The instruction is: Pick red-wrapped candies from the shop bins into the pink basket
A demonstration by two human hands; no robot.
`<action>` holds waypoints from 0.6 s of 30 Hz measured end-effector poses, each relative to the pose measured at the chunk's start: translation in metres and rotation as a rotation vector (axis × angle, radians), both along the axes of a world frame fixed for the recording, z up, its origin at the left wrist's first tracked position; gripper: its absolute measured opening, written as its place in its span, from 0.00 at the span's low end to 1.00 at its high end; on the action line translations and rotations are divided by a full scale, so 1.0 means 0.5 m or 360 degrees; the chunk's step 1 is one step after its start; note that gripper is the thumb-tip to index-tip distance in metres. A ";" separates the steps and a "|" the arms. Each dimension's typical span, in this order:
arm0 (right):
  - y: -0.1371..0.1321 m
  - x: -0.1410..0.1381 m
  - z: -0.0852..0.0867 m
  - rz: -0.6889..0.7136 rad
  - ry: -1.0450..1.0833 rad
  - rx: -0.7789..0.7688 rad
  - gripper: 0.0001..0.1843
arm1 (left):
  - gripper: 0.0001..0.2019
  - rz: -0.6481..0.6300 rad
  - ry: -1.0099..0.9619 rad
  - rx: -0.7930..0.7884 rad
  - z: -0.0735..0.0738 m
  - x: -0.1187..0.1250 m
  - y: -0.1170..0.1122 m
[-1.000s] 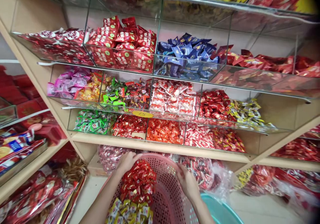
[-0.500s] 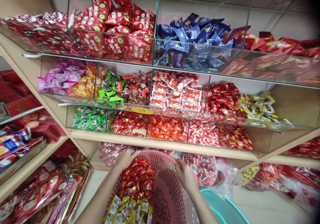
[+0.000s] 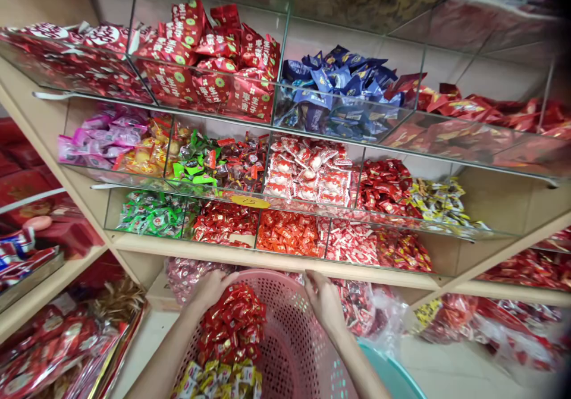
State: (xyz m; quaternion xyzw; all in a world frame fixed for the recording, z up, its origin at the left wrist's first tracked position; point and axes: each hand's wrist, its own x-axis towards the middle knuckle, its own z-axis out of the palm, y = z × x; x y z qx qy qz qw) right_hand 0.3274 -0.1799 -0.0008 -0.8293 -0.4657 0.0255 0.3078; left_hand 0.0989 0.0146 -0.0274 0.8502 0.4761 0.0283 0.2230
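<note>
A pink perforated plastic basket (image 3: 297,327) is in front of me at the bottom of the view. My left hand (image 3: 209,289) is closed on its left rim, and my right hand (image 3: 323,301) is closed on the right rim. Inside the basket, red-wrapped candies (image 3: 234,321) are heaped toward the left. Nearer to me lie yellow-and-white wrapped candies (image 3: 218,381), cut off by the frame edge. Hands and forearms hide parts of the rim.
Beyond the basket rises a candy shelf (image 3: 276,259) with clear dividers. Blue packets (image 3: 339,84) and large red packets (image 3: 209,84) fill upper bins. To the right of the basket is a teal tub (image 3: 395,375). Bagged candies (image 3: 357,304) sit under the shelf.
The view has shifted, so the basket and both hands appear slightly farther left. Both hands keep their hold on the rim, and the right fingers show a little higher.
</note>
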 end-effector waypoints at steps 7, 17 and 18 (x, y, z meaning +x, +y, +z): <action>0.078 0.064 0.117 -0.0202 -0.0323 -0.0297 0.15 | 0.31 0.0098 0.0034 0.0047 0.001 -0.017 -0.001; 0.137 0.080 0.116 -0.0287 -0.0410 -0.0853 0.12 | 0.31 0.0196 0.0030 0.0032 -0.003 -0.033 -0.009; 0.137 0.079 0.116 -0.0269 -0.0432 -0.0866 0.12 | 0.31 0.0212 0.0033 0.0023 -0.003 -0.035 -0.010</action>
